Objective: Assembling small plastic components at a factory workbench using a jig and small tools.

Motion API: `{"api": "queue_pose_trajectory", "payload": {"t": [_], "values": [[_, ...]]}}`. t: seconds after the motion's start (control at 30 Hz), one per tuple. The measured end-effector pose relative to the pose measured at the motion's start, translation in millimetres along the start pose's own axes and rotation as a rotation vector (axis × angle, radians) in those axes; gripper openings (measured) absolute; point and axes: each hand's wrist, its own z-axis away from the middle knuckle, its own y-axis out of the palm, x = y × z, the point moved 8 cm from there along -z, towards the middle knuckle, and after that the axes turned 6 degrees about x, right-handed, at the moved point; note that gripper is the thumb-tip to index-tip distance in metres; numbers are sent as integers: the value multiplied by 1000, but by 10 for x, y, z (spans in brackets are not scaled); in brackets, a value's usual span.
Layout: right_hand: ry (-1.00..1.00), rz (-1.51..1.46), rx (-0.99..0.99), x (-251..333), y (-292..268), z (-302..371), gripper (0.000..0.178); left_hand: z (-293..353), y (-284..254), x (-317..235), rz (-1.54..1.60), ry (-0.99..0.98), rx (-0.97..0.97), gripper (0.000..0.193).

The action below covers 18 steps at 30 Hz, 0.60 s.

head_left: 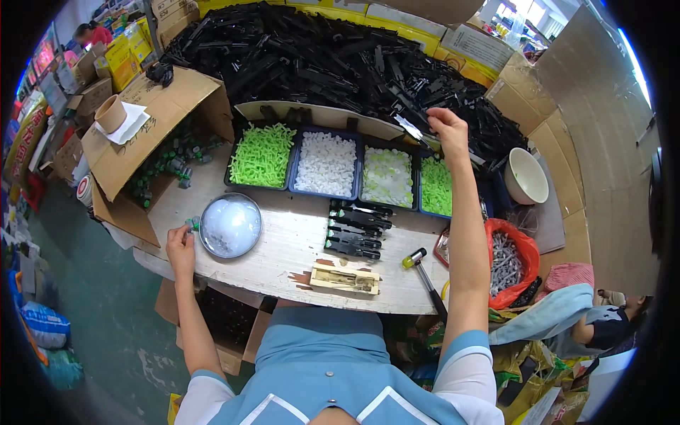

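Observation:
At the table's left, my left hand (180, 249) pinches a small green-and-grey cylindrical part (192, 224) beside a round metal dish (242, 249) holding a whitish, glossy mass. My right hand (448, 132) is stretched out to a heap of long black plastic parts (319, 67). Its thumb and fingertips are drawn together at the heap's near edge; what is between them, if anything, cannot be made out. A shiny pale piece (409, 128) lies just left of those fingers. Several black parts (353, 234) sit in a row at mid-table, behind a cream-coloured fixture (345, 279).
Trays of green pieces (262, 156), white pieces (326, 164) and mixed pieces (387, 177) line the back. A hammer (423, 278) lies at right, near a red bag of grey parts (504, 258) and a bowl (526, 176). A cardboard box (152, 127) holds green-and-grey parts.

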Motion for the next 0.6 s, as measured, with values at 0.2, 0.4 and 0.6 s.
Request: {"api": "queue_pose_trajectory", "payload": {"t": [0.2, 0.4, 0.6], "values": [[47, 68, 279, 108, 252, 894, 15, -95, 83, 24, -72, 9, 116, 33], [-8, 432, 243, -321, 163, 1306, 12, -201, 113, 46, -61, 36, 90, 34], [-317, 1019, -82, -88, 148, 906, 10, -240, 119, 53, -195, -22, 107, 35]]}}
